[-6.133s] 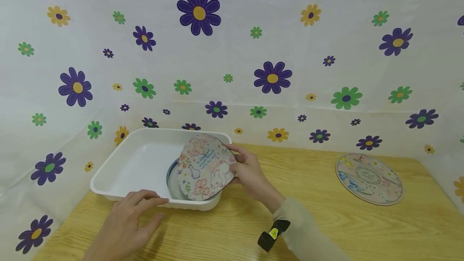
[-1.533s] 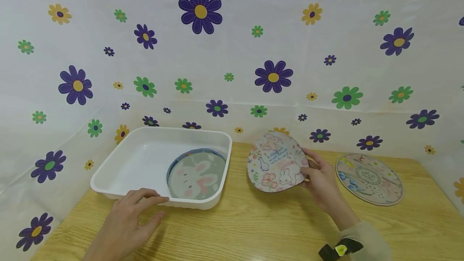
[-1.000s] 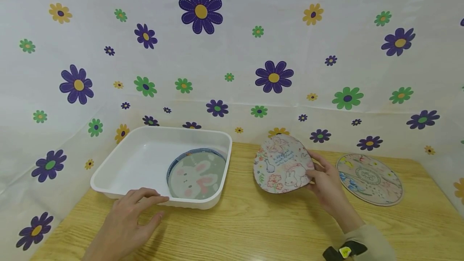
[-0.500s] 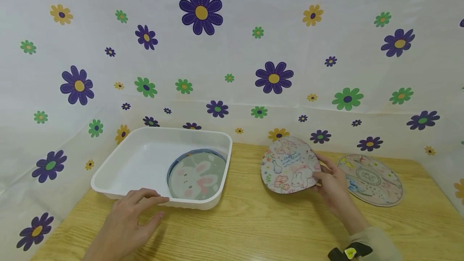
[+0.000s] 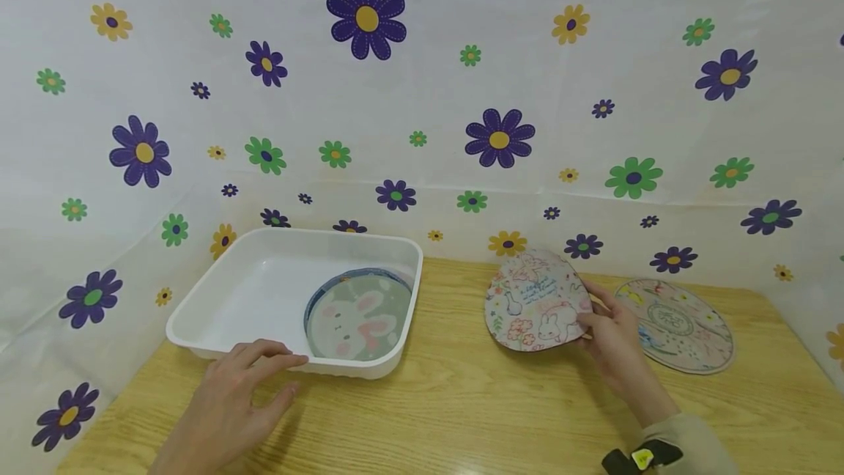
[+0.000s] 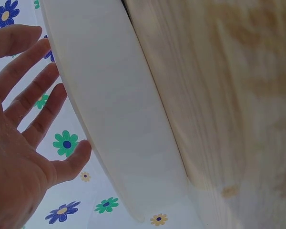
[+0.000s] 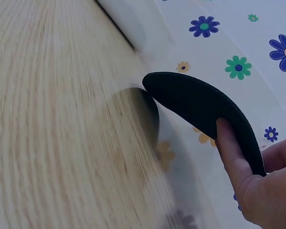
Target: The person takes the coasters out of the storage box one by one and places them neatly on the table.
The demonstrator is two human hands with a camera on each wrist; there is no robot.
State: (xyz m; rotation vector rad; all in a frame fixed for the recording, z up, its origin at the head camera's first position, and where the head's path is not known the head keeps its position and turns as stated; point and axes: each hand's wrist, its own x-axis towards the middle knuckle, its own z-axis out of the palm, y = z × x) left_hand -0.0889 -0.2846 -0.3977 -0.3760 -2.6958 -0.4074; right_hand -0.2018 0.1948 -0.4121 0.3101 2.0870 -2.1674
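Note:
My right hand [image 5: 613, 339] pinches the right edge of a round mat [image 5: 537, 303] printed with rabbits and flowers, thumb on top and fingers beneath. The mat is tilted and bent over the table; in the right wrist view its black underside [image 7: 195, 102] shows above a shadow. My left hand [image 5: 231, 398] rests its fingertips on the near rim of a white tray [image 5: 277, 295], fingers spread in the left wrist view. Inside the tray's right end lies a grey-green rabbit mat [image 5: 359, 317], with a blue-edged one [image 5: 319, 295] partly visible under it.
Another round floral mat [image 5: 689, 336] lies flat on the wooden table [image 5: 461, 409] at the right, its left edge partly behind my right hand. A white sheet with flowers [image 5: 422, 94] rises behind the table and at both sides.
My right hand has carried the rabbit-and-flower mat rightward from over the tray, uncovering the grey-green one. In the last second it drifts a little further right. My left hand stays on the rim.

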